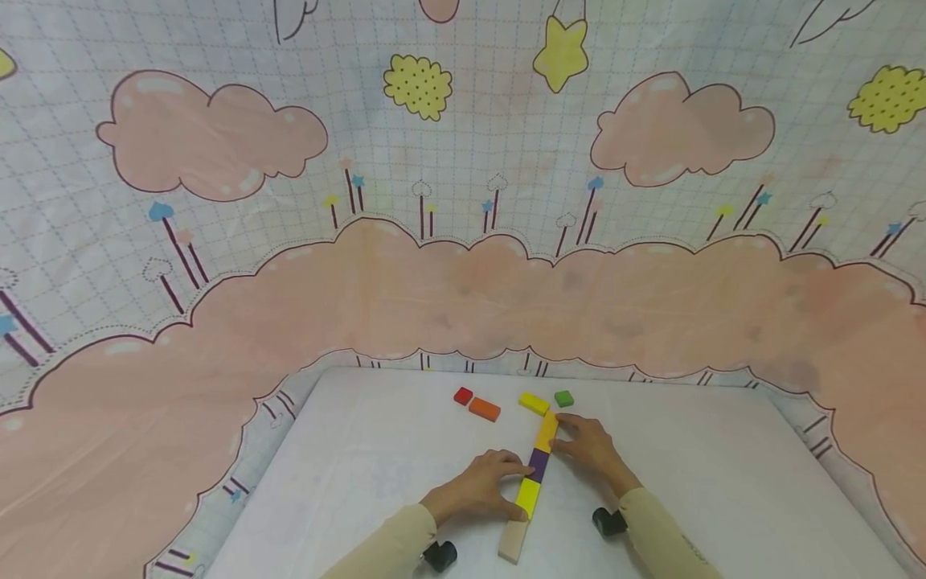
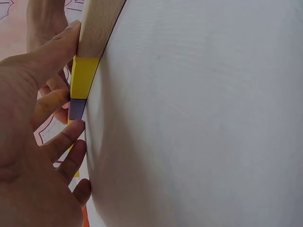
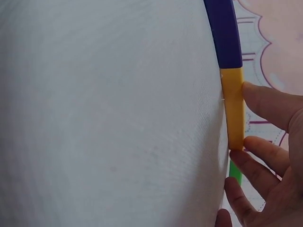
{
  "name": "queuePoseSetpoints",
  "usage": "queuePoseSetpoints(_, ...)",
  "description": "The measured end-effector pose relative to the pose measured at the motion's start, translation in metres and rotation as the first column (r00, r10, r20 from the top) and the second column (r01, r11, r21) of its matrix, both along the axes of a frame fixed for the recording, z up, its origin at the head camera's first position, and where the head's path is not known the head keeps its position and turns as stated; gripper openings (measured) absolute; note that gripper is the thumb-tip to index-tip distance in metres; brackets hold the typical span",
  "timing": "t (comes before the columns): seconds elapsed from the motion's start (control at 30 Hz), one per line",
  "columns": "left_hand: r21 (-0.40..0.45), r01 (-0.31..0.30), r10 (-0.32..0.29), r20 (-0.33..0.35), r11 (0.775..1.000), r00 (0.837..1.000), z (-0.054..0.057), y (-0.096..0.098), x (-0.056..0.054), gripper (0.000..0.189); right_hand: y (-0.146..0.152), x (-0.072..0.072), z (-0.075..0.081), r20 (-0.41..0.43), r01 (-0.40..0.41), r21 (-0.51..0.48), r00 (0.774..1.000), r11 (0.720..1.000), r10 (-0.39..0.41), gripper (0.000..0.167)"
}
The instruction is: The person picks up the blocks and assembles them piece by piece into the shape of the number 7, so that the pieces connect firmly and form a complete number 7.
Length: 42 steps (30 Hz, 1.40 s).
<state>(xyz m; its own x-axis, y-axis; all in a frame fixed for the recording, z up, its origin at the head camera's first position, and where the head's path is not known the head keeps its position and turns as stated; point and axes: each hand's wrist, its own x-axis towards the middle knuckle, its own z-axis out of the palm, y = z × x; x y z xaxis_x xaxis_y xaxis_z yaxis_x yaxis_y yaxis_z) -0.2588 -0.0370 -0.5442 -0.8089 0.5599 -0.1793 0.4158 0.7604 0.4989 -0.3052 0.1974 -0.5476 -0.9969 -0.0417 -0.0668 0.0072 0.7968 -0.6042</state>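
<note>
A line of toy blocks runs away from me across the white table. From near to far it has a plain wooden block (image 1: 513, 541), a yellow block (image 1: 528, 498), a purple block (image 1: 538, 465) and an orange-yellow block (image 1: 546, 433), set end to end. My left hand (image 1: 477, 486) touches the line from the left, thumb near the wood-yellow joint and index finger at the purple block. From the right, my right hand (image 1: 589, 446) touches the orange-yellow block with thumb and index fingertips spread along its side. The other fingers of both hands are loosely extended.
Beyond the line lie another yellow block (image 1: 534, 403) and a green block (image 1: 564, 398). An orange block (image 1: 484, 409) and a small red block (image 1: 463, 395) are to their left. Behind the white table (image 1: 347, 450) hangs a cloth printed with clouds (image 1: 217, 137).
</note>
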Motion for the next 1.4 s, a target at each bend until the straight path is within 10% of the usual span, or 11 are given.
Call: queuePoseSetpoints(1.4, -0.003, -0.030, 0.030, -0.004, 1.000, 1.000, 0.003, 0.003, 0.021, 0.064, 0.000, 0.005, -0.003, 0.039, 0.010, -0.010, 0.999, 1.000, -0.010, 0.057)
